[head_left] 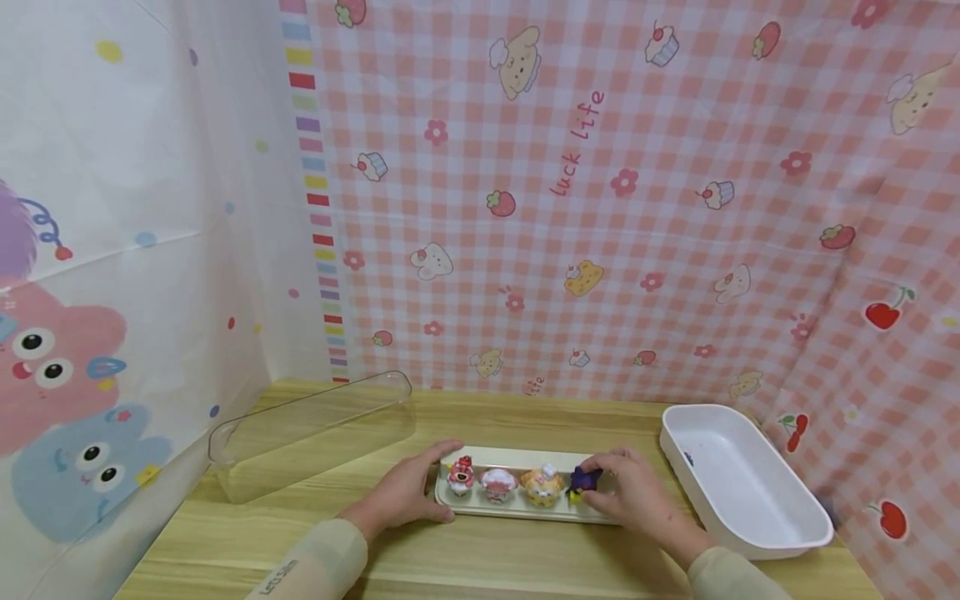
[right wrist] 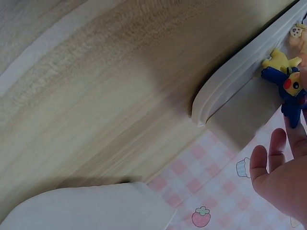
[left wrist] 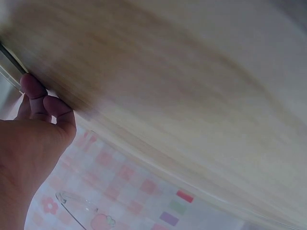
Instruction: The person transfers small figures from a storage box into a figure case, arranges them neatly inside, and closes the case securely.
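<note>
Right grip (head_left: 630,490) pinches figurine (head_left: 582,477), left grip (head_left: 408,493) clasps tray (head_left: 517,457) (3 others (head_left: 542,487), white bin (head_left: 750,483) nearby).

Passable over the wooden tabletop (head_left: 517,557) in front of the cream tray (head_left: 517,457); barred left by a clear plastic container (head_left: 311,442), right by a white basin (head_left: 750,483).

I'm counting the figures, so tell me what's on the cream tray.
On the tray sit a red figure, pink figure and orange figure; the right hand pinches a blue figure at the row's right end. The surface beneath them is hidden.
</note>
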### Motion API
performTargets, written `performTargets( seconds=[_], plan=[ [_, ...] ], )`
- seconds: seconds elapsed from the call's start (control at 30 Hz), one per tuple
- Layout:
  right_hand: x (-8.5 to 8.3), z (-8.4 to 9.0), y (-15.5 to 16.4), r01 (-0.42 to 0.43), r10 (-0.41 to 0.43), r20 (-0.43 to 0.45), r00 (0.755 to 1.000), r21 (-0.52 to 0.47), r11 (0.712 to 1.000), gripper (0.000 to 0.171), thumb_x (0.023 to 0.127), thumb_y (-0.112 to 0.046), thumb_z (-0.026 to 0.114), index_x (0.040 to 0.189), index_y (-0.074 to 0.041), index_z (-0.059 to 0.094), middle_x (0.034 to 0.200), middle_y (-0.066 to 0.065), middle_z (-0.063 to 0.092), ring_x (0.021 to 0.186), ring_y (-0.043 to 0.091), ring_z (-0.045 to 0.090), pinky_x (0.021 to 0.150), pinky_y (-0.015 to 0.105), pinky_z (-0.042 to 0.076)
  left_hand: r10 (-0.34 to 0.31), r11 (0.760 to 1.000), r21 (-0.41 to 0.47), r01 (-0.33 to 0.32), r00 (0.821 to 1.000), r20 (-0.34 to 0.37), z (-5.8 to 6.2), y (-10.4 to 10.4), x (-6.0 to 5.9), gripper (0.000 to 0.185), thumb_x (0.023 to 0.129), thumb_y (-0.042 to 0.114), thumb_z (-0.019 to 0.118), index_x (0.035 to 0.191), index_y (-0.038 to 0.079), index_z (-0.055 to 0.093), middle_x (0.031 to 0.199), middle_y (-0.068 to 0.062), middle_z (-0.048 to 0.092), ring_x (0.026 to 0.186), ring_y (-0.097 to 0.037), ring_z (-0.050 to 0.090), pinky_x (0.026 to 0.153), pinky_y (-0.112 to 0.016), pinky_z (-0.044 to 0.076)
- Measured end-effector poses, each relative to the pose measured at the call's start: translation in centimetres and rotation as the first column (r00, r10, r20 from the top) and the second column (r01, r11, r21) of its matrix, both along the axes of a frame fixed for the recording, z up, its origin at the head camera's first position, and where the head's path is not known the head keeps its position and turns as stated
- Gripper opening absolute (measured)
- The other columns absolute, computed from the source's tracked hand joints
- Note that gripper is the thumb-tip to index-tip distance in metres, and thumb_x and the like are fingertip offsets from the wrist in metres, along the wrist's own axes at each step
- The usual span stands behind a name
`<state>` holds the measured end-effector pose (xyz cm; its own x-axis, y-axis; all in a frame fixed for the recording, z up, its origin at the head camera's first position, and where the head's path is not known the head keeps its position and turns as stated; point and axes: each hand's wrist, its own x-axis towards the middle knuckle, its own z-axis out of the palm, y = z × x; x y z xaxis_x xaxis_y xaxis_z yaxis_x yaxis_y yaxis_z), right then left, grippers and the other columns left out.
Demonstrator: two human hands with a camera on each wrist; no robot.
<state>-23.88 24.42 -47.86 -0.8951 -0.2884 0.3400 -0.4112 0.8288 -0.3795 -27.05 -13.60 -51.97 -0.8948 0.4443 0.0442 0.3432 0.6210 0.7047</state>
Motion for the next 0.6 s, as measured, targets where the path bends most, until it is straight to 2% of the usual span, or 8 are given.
performTargets(
  seconds=[0.27, 0.6],
  plan=[
    [0.10, -0.08, -0.05, -0.004, 0.006, -0.024, 1.000, 0.048, 0.999, 0.034, 0.076, -0.018, 0.097, 0.106, -0.018, 0.079, 0.109, -0.002, 0.080, 0.108, 0.022, 0.067, 0.096, 0.048, 0.058, -0.002, 1.000, 0.004, 0.002, 1.000, 0.015, -0.06, -0.11, -0.10, 0.109, 0.076, 0.024, 0.099, 0.166, 0.028, 0.038, 0.163, -0.016, 0.053, 0.149, -0.048, 0.049, 0.120, -0.071, 0.040],
    [0.25, -0.33, 0.04, -0.013, 0.015, -0.043, 0.999, 0.041, 0.999, 0.044, 0.074, -0.023, 0.099, 0.112, -0.017, 0.078, 0.112, -0.003, 0.079, 0.109, 0.021, 0.066, 0.097, 0.049, 0.056, -0.003, 1.000, 0.007, 0.003, 1.000, 0.007, -0.07, -0.11, -0.12, 0.109, 0.075, 0.024, 0.099, 0.165, 0.026, 0.038, 0.162, -0.016, 0.053, 0.149, -0.048, 0.049, 0.121, -0.071, 0.039]
  ],
)
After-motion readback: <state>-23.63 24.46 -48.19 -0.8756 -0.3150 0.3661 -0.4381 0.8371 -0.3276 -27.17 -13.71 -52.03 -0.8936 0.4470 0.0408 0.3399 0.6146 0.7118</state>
